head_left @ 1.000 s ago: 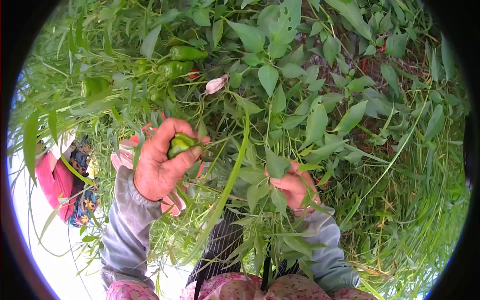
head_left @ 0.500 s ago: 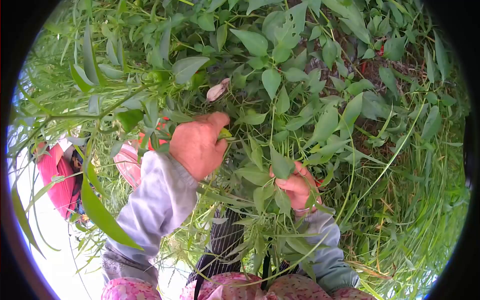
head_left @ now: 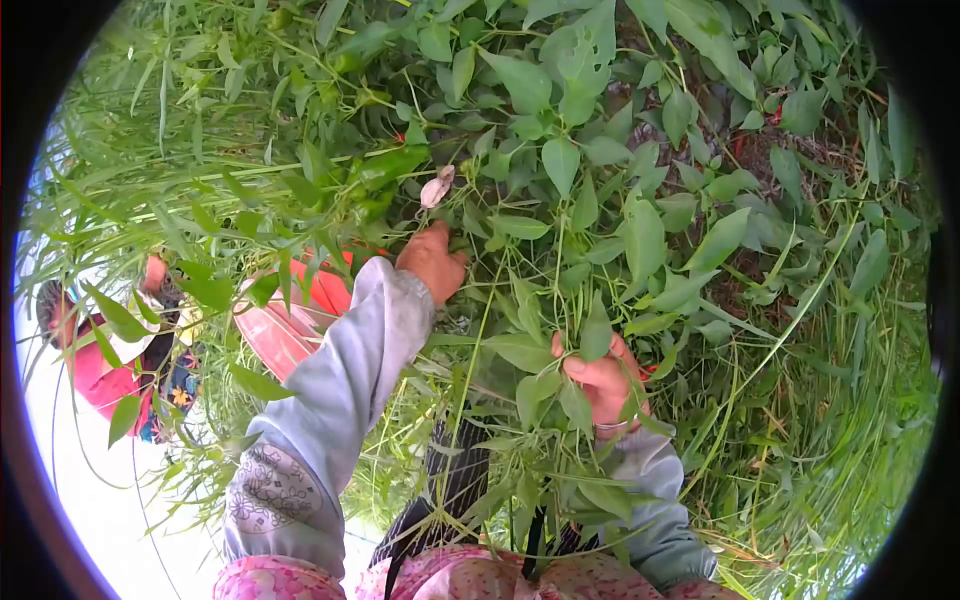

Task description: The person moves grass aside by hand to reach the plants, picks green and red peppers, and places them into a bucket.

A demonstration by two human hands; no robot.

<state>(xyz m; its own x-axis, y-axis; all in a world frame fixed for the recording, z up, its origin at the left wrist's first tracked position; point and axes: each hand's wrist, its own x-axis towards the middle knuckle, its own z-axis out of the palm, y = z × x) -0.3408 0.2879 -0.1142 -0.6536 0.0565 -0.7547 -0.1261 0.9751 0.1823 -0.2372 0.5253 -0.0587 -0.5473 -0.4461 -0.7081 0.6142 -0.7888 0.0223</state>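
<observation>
My left hand (head_left: 435,263) reaches down among the plants, just below a pale, dried, pinkish pod or leaf (head_left: 436,187). Its fingers point away into the foliage and are mostly hidden, so whether it holds anything does not show. My right hand (head_left: 607,382) is closed, thumb against fingers, round a leafy green stem (head_left: 548,375). Leaves cover part of those fingers. Broad green leaves (head_left: 562,165) of the pepper-like plant rise above both hands. Beside my left forearm, partly behind it, is a pink and red container (head_left: 272,325).
Another person (head_left: 105,365) in pink-red clothing is at the left, partly behind leaves. Long grass (head_left: 870,430) stands thick on the right. Brown soil (head_left: 765,165) shows between plants at the upper right. Small red spots show among the leaves.
My left hand has moved right and deeper into the plants; the yellow-green thing at its fingertips no longer shows. More of the pink and red container is visible. My right hand stays nearly in place.
</observation>
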